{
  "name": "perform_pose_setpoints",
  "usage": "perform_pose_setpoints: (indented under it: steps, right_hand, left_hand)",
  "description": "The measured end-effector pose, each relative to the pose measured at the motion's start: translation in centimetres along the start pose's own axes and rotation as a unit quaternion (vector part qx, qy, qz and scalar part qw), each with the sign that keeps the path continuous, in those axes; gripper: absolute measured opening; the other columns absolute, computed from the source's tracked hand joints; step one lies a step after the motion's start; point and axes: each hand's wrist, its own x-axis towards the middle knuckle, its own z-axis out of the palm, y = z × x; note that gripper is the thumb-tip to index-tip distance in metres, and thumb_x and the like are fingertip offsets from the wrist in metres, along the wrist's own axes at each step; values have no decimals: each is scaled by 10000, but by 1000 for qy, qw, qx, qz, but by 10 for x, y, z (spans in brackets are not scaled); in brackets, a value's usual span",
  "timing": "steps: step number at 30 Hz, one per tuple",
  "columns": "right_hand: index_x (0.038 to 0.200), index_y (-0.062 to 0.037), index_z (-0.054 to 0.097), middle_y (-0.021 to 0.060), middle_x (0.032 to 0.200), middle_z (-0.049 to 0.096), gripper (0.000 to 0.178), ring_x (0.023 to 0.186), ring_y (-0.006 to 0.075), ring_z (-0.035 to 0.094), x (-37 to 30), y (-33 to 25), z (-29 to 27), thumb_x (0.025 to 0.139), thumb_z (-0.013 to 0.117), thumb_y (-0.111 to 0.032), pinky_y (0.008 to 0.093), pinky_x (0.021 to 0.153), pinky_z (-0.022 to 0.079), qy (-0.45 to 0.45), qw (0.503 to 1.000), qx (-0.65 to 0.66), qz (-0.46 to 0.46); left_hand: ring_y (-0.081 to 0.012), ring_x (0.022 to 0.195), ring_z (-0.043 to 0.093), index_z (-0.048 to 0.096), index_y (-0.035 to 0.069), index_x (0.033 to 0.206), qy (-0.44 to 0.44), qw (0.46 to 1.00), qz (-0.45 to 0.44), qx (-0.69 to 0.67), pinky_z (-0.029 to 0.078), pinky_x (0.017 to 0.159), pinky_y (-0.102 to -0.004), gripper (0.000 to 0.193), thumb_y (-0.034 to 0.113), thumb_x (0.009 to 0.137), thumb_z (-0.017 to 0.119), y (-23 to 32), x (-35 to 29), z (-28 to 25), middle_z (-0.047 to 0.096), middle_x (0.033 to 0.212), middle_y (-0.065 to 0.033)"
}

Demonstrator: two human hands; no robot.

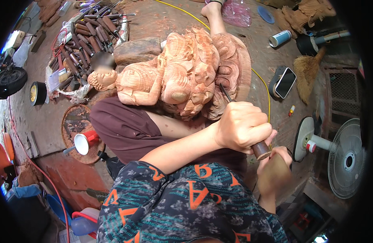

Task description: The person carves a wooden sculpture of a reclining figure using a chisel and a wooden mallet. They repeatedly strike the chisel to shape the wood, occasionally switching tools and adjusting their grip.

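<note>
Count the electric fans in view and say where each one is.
1. A white pedestal fan with a round wire cage lies tipped on the floor at the person's right, its round base facing the carving. Others may be hidden beyond the dark rim.

We can't see the chisel's [235, 106] handle middle, our left hand [240, 128] is wrapped over it, and its tip is lost in the carving's [186, 69] folds. Our right hand [274, 170] is a motion blur; what it grips is unclear. A blurred patch covers the carving's head end. The fan [347, 158] fades into the dark rim.
</note>
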Motion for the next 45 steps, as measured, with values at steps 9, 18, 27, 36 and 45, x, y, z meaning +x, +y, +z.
perform_pose_setpoints:
  steps: [9, 18, 27, 36, 45]
  right_hand:
    - [1120, -59, 312, 104, 805, 443, 455, 654, 201, 463, 0, -8, 4, 789, 576, 105, 332, 595, 415, 81, 994, 63, 35]
    - [1030, -29, 374, 101, 705, 481, 401, 523, 226, 439, -4, 9, 13, 748, 637, 81, 351, 482, 375, 100, 994, 16, -31]
    - [1119, -48, 352, 86, 768, 460, 426, 621, 195, 439, -5, 4, 10, 795, 596, 80, 336, 581, 394, 62, 998, 27, 1]
    - [1068, -52, 390, 94, 700, 480, 420, 541, 240, 478, -1, 13, 5, 753, 635, 77, 361, 478, 396, 60, 995, -24, -73]
    - [1062, -43, 376, 131, 726, 491, 422, 540, 280, 484, 2, 14, 7, 740, 600, 115, 380, 489, 407, 132, 986, 67, -71]
  left_hand:
    - [-166, 407, 401, 404, 105, 547, 31, 999, 21, -27, 294, 382, -301, 312, 114, 647, 700, -1, -7, -3, 360, 511, -2]
    - [-171, 414, 405, 361, 112, 530, 45, 999, 4, -30, 291, 382, -311, 355, 119, 656, 693, -7, -7, -3, 344, 513, -5]
    - [-142, 419, 377, 440, 92, 544, 36, 998, 39, -31, 275, 384, -288, 278, 95, 642, 700, -3, -13, -5, 336, 534, 6]
    - [-145, 424, 394, 419, 102, 540, 36, 999, 22, -27, 280, 386, -290, 296, 98, 637, 698, -7, -11, -6, 338, 534, 4]
    - [-162, 412, 393, 385, 109, 533, 29, 999, 7, -34, 280, 388, -301, 326, 88, 624, 699, -8, -9, -7, 337, 521, -2]
